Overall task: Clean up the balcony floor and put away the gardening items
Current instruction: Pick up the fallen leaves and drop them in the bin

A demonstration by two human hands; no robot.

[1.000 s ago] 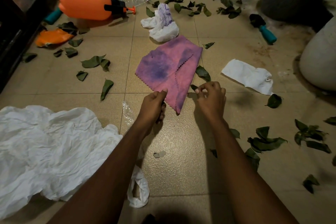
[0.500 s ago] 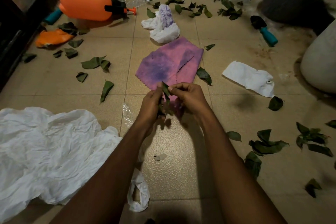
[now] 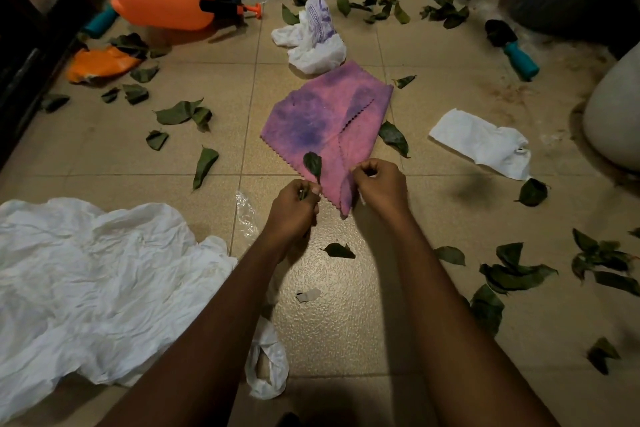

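Several dark green leaves [image 3: 312, 165], one standing upright, are pinched in the left hand [image 3: 292, 208] at the pink-purple cloth's [image 3: 311, 121] six-o'clock corner. The right hand [image 3: 381, 187] curls at its five-o'clock edge; I cannot tell whether it holds anything.

The two hands, joined half a second ago over the near corner of the pink cloth [image 3: 322, 125], have parted. The left hand [image 3: 294, 208] now pinches a leaf [image 3: 312, 165] by its stem, blade upright over the cloth. The right hand [image 3: 379, 189] is back at the cloth's near right edge, fingers curled, grip unclear. A fallen leaf [image 3: 337, 251] has appeared on the floor [image 3: 346, 322] between the forearms.
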